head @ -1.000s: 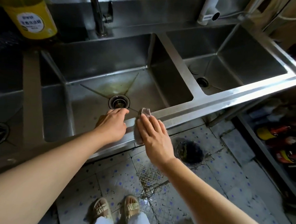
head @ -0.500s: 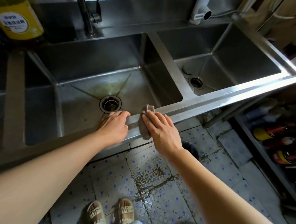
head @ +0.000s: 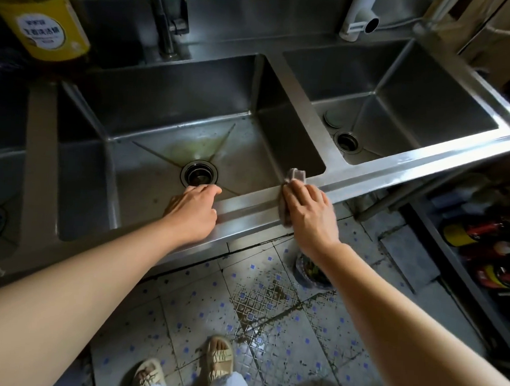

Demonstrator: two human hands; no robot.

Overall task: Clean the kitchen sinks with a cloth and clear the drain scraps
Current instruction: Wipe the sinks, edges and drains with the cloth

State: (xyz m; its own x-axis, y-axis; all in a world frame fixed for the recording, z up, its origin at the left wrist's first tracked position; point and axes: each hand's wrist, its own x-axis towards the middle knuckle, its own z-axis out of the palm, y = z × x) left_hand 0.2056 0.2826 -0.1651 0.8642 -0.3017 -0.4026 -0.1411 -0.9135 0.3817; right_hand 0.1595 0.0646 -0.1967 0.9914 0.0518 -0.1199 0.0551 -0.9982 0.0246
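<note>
Along the near rim [head: 247,204] of the steel sink unit, both hands are at work. Right hand [head: 309,217] lies flat on a greyish cloth [head: 293,177], fingers straight and spread a little, pressing it down onto the rim; one end of the cloth pokes up past the fingertips at the near right corner of the middle basin [head: 191,141], the other end hangs over the front edge. Left hand [head: 194,210] rests just to the left on the same rim, fingers loosely curled over the inner edge toward the basin, holding nothing that I can see. The two hands are apart, a bare strip of rim between them.

Down in the middle basin, the round drain [head: 199,174] sits just beyond the left fingertips, with a yellowish stain [head: 195,149] fanned across the floor on its far side. Right basin [head: 402,112] has its own drain [head: 347,141], and a flat round stopper [head: 335,117] lies just beside it on the far side. Far left, a big yellow bottle [head: 46,25] stands on the back ledge; a tap [head: 163,17] rises behind the middle basin, a white pipe [head: 360,17] behind the right one. Below, sandalled feet [head: 183,364] on dirty, blue-dotted floor tiles [head: 269,328].
</note>
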